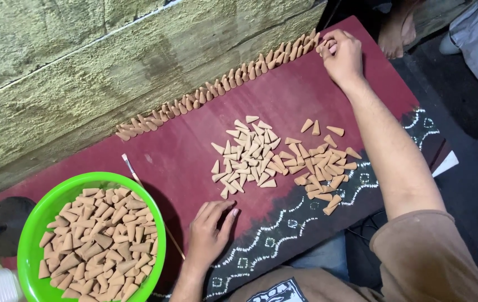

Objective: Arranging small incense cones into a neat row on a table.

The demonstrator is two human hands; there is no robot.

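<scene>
Cones [261,159] of tan clay lie loose in the middle of the dark red tabletop [194,151]. At the far end of a row of cones [216,89] along the wall, the right hand [341,53] seems to pinch one, its grip nearly closed. The left hand [208,235] rests flat and open, holding nothing, beside a green bowl [32,240] full of cones.
</scene>
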